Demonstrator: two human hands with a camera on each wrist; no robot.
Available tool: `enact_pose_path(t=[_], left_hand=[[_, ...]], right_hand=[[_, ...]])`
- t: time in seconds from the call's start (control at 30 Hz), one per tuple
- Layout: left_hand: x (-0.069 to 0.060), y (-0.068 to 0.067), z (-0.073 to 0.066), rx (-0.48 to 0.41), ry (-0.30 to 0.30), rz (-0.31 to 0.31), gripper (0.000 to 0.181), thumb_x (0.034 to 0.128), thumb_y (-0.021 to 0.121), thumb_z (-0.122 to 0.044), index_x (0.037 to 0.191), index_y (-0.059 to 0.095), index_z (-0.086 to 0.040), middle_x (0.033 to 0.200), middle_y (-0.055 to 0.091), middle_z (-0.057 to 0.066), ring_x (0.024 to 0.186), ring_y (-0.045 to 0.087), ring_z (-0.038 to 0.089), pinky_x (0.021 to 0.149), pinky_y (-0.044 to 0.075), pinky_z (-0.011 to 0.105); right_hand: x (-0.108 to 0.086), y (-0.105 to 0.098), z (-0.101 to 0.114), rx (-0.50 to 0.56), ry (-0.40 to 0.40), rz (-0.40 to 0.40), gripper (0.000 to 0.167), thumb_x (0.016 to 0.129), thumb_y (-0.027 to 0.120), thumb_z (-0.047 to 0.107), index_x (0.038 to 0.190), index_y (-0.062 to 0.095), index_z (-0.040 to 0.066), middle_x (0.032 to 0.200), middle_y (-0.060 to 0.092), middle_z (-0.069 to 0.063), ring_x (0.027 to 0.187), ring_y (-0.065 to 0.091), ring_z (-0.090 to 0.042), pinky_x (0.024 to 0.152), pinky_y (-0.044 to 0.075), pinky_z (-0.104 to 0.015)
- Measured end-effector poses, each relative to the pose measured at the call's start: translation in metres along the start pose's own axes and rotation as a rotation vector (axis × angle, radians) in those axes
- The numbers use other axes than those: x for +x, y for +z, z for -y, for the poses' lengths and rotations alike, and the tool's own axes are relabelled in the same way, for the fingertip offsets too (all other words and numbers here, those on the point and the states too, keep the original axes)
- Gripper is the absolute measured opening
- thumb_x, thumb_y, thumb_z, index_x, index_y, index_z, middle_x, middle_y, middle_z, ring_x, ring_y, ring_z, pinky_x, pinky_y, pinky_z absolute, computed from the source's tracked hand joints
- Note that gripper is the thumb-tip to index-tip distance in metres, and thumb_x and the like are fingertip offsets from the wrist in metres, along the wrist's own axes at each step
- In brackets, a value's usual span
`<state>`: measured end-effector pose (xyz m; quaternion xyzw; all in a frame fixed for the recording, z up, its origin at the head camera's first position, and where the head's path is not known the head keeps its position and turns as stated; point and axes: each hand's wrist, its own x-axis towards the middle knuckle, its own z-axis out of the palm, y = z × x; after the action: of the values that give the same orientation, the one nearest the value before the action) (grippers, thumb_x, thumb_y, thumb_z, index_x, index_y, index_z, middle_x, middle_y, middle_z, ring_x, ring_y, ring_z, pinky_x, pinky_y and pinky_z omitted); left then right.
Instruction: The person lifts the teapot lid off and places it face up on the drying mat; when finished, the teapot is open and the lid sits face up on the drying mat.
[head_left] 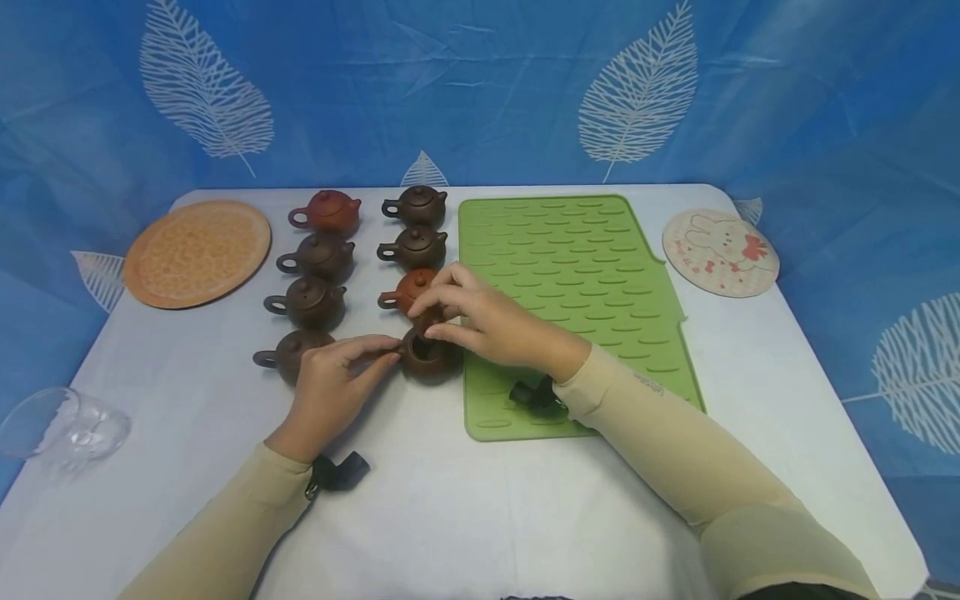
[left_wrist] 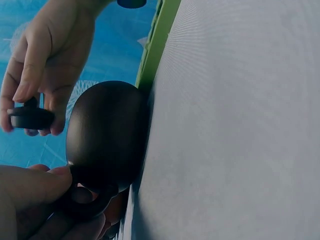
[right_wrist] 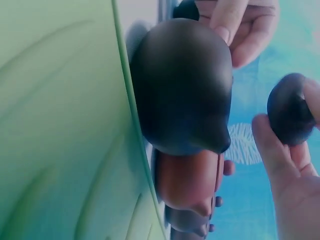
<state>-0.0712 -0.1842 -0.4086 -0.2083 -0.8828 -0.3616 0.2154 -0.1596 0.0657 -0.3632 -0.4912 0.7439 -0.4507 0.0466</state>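
Observation:
A dark brown teapot point(head_left: 431, 360) stands uncovered on the white table, its opening showing in the head view. My left hand point(head_left: 339, 375) pinches its handle from the left, which the left wrist view shows close up. Just above the opening, my right hand point(head_left: 491, 321) holds the dark teapot lid point(left_wrist: 33, 117) between thumb and fingers, apart from the pot. In the right wrist view the lid point(right_wrist: 291, 109) is tilted beside the pot's body point(right_wrist: 185, 85). Right behind this pot is a reddish teapot point(head_left: 412, 288), partly hidden by my right fingers.
Several lidded teapots point(head_left: 313, 302) stand in two columns left of a green ridged mat point(head_left: 570, 292). An orange round mat point(head_left: 197, 254) lies at the back left, a rabbit-print round mat point(head_left: 722, 252) at the back right. A clear glass point(head_left: 90, 429) lies near the left edge.

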Motion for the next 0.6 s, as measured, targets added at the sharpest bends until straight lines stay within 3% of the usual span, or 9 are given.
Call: enact_pose_path(t=[0.13, 0.3, 0.6], left_hand=[[0.0, 0.0, -0.001, 0.006, -0.01, 0.005, 0.027, 0.0845, 0.088, 0.001, 0.11, 0.082, -0.005, 0.103, 0.079, 0.004, 0.097, 0.075, 0.017, 0.082, 0.055, 0.027], [0.0, 0.0, -0.001, 0.006, -0.014, 0.005, 0.027, 0.0845, 0.088, 0.001, 0.11, 0.082, -0.006, 0.104, 0.079, 0.003, 0.097, 0.075, 0.017, 0.083, 0.055, 0.028], [0.0, -0.001, -0.001, -0.001, -0.029, 0.016, 0.027, 0.0852, 0.088, 0.001, 0.11, 0.082, -0.006, 0.105, 0.079, 0.002, 0.099, 0.075, 0.017, 0.086, 0.055, 0.028]], right_hand=[[-0.002, -0.003, -0.003, 0.124, 0.024, -0.077, 0.027, 0.092, 0.08, -0.002, 0.115, 0.066, 0.001, 0.12, 0.058, -0.011, 0.11, 0.061, -0.021, 0.093, 0.056, -0.031], [-0.01, -0.012, -0.006, 0.187, 0.095, -0.147, 0.028, 0.088, 0.082, -0.007, 0.109, 0.066, 0.0, 0.118, 0.068, -0.011, 0.108, 0.068, -0.019, 0.089, 0.059, -0.036], [-0.039, -0.036, -0.024, 0.133, 0.114, -0.265, 0.026, 0.084, 0.084, -0.01, 0.107, 0.078, -0.001, 0.12, 0.07, -0.01, 0.11, 0.067, -0.024, 0.088, 0.059, -0.036]])
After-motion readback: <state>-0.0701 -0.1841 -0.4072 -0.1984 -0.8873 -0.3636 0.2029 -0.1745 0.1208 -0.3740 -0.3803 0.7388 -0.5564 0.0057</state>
